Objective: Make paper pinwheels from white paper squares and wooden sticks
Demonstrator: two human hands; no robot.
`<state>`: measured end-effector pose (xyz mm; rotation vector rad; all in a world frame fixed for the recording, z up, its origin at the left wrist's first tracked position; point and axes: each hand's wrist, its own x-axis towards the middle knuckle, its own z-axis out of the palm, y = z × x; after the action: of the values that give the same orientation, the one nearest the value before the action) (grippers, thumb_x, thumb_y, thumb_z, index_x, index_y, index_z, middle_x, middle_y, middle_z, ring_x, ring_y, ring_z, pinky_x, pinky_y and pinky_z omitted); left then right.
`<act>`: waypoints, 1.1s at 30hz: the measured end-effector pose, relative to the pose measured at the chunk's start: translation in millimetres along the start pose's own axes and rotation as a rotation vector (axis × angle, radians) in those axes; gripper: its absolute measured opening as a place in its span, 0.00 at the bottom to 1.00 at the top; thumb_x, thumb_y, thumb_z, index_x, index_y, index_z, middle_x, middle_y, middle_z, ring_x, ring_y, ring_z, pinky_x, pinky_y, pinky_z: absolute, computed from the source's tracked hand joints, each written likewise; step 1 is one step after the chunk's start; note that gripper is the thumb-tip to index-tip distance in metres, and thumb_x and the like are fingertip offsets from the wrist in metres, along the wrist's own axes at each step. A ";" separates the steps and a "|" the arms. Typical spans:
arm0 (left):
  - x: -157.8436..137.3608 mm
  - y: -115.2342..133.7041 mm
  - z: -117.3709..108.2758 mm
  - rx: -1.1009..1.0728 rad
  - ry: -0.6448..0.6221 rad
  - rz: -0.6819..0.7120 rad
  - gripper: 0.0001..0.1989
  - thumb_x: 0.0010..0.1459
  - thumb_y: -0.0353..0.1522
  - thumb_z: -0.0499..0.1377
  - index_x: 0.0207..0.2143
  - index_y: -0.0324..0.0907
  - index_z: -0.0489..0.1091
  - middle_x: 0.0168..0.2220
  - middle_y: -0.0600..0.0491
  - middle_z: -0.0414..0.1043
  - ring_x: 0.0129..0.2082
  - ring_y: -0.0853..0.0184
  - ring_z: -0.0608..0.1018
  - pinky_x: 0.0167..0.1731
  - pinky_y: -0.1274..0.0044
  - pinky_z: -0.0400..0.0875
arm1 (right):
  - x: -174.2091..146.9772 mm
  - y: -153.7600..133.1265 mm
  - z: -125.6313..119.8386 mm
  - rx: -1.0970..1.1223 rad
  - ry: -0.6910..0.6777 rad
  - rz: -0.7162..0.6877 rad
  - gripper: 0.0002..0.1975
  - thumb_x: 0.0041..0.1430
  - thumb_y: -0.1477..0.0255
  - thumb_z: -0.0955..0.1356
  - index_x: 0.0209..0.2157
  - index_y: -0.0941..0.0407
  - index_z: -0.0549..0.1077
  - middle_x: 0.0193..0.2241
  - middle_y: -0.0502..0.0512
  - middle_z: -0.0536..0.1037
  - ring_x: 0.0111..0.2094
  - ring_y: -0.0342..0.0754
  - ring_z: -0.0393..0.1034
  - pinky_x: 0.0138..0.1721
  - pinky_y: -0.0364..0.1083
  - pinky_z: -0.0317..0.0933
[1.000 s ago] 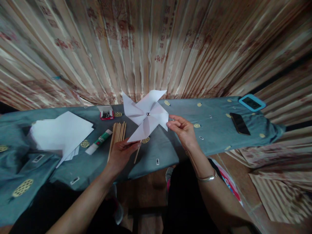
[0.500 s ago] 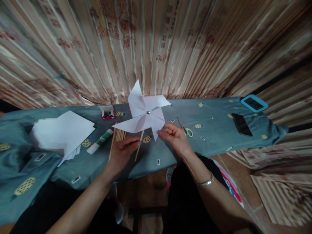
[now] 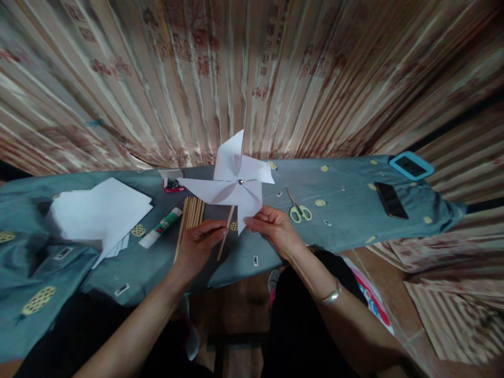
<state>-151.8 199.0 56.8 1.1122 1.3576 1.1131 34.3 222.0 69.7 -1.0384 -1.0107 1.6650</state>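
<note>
A white paper pinwheel (image 3: 230, 178) with a shiny pin (image 3: 240, 182) at its centre is held up above the table, its blades facing me. My left hand (image 3: 199, 239) pinches the thin wooden stick (image 3: 224, 244) below the blades between thumb and fingers. With thumb and fingertips, my right hand (image 3: 273, 227) grips the edge of the lower blade. Behind my left hand, a bundle of wooden sticks (image 3: 191, 212) lies on the cloth. Scissors (image 3: 299, 210) with pale green handles lie just beyond my right hand.
A grey-green cloth (image 3: 346, 220) covers the table. White paper sheets (image 3: 98, 210) are stacked on the left, beside a glue stick (image 3: 161, 227) and a small red box of dark pins (image 3: 172, 184). A phone (image 3: 390, 200) and a blue-framed device (image 3: 411, 165) lie right; a curtain (image 3: 252, 79) hangs behind.
The pinwheel's blades have turned clockwise a little. My right hand has moved slightly left and down with the lower blade, uncovering more of the scissors. My left hand stays where it was.
</note>
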 end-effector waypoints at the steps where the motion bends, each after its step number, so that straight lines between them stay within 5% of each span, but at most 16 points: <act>1: -0.3 0.0 0.0 -0.008 0.001 -0.009 0.10 0.41 0.39 0.68 0.27 0.46 0.80 0.30 0.52 0.81 0.35 0.61 0.79 0.39 0.73 0.73 | -0.1 0.3 0.4 0.006 -0.003 0.001 0.17 0.37 0.64 0.80 0.32 0.54 0.79 0.26 0.48 0.81 0.25 0.40 0.70 0.28 0.40 0.62; 12: -0.4 -4.3 2.0 -0.031 -0.086 0.019 0.11 0.44 0.40 0.67 0.27 0.43 0.80 0.29 0.51 0.79 0.34 0.61 0.77 0.39 0.73 0.70 | -0.6 2.3 8.5 0.005 -0.100 0.041 0.14 0.37 0.65 0.80 0.28 0.55 0.79 0.24 0.47 0.81 0.26 0.41 0.71 0.30 0.41 0.65; 17: -2.0 1.9 1.2 -0.027 -0.034 -0.013 0.12 0.43 0.41 0.67 0.25 0.42 0.78 0.25 0.53 0.74 0.28 0.64 0.73 0.30 0.74 0.68 | 0.1 -5.3 -12.4 -0.172 -0.173 0.070 0.14 0.43 0.63 0.77 0.32 0.56 0.79 0.26 0.50 0.82 0.26 0.42 0.73 0.29 0.42 0.66; 21: -0.8 3.0 -0.9 -0.034 -0.009 -0.008 0.12 0.42 0.41 0.68 0.23 0.41 0.76 0.22 0.55 0.72 0.25 0.68 0.71 0.27 0.77 0.66 | 6.1 -11.9 -43.7 -0.351 0.134 -0.101 0.12 0.42 0.64 0.77 0.27 0.56 0.77 0.19 0.48 0.79 0.21 0.41 0.70 0.25 0.42 0.63; 25: -0.7 2.3 -0.3 -0.006 -0.025 -0.008 0.10 0.42 0.41 0.67 0.22 0.43 0.76 0.22 0.55 0.72 0.26 0.67 0.73 0.28 0.78 0.66 | 10.9 -19.8 -58.9 -0.338 0.497 -0.409 0.16 0.45 0.61 0.76 0.33 0.55 0.76 0.25 0.51 0.81 0.29 0.45 0.73 0.34 0.45 0.66; 29: -0.9 -0.7 1.3 0.030 -0.049 0.003 0.10 0.43 0.40 0.66 0.25 0.44 0.79 0.24 0.55 0.75 0.28 0.65 0.73 0.30 0.77 0.66 | 13.4 -22.5 -56.9 -0.310 0.499 -0.497 0.21 0.45 0.59 0.76 0.39 0.53 0.75 0.35 0.54 0.81 0.38 0.48 0.75 0.44 0.49 0.66; 33: -0.5 -3.7 0.8 0.064 -0.084 0.028 0.10 0.43 0.40 0.66 0.27 0.43 0.80 0.27 0.53 0.78 0.31 0.63 0.75 0.33 0.75 0.66 | 15.2 -19.6 -53.0 -0.304 0.437 -0.451 0.22 0.42 0.59 0.77 0.40 0.53 0.75 0.32 0.52 0.81 0.34 0.46 0.74 0.41 0.48 0.67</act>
<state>-151.2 198.0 53.2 1.2143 1.3232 1.0371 85.2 250.7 68.3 -1.1967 -1.1164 0.8887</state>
